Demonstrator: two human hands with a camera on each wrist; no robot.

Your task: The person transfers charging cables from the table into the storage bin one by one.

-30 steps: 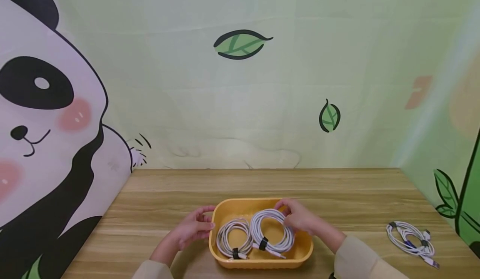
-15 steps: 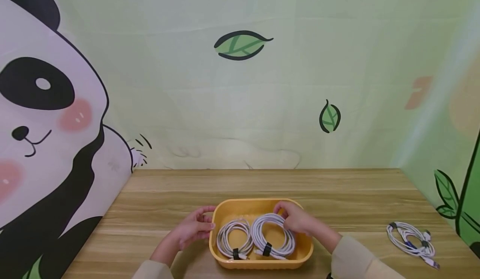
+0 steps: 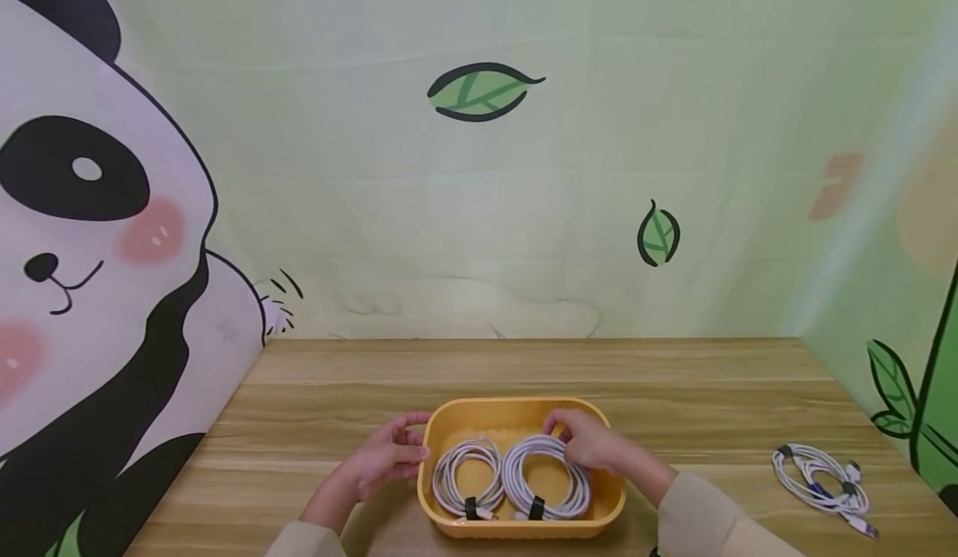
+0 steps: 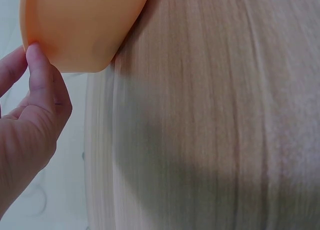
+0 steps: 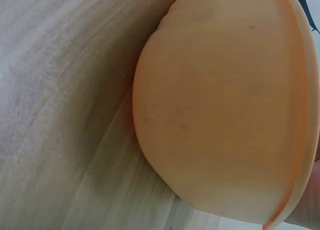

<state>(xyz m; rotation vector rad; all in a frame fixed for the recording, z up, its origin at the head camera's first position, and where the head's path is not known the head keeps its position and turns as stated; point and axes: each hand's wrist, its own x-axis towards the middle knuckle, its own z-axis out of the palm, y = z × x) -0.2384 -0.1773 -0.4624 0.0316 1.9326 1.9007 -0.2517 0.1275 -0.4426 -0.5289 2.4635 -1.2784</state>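
A yellow plastic basket (image 3: 546, 529) stands on the wooden table in front of me. Inside, on the left, lies a coiled white cable (image 3: 441, 482) bound with a black strap. Beside it, on the right half, is a second coiled white cable (image 3: 580, 495), also strapped in black. My right hand (image 3: 591, 441) reaches over the basket's right side and pinches this coil at its upper right. In the right wrist view the basket wall (image 5: 220, 105) hides most of that hand. My left hand (image 3: 382, 457) rests its extended fingertips against the basket's left side, just by the rim.
A third bundle of white cable (image 3: 816, 499) with a USB plug lies on the table (image 3: 337, 374) at the right. Behind the table's far edge hangs a pale green backdrop (image 3: 359, 166) with a panda and leaves printed on it.
My right hand has lowered the second coil into the basket, nearer the front wall, and the coil has shifted slightly right. The left hand and the basket have stayed in place.
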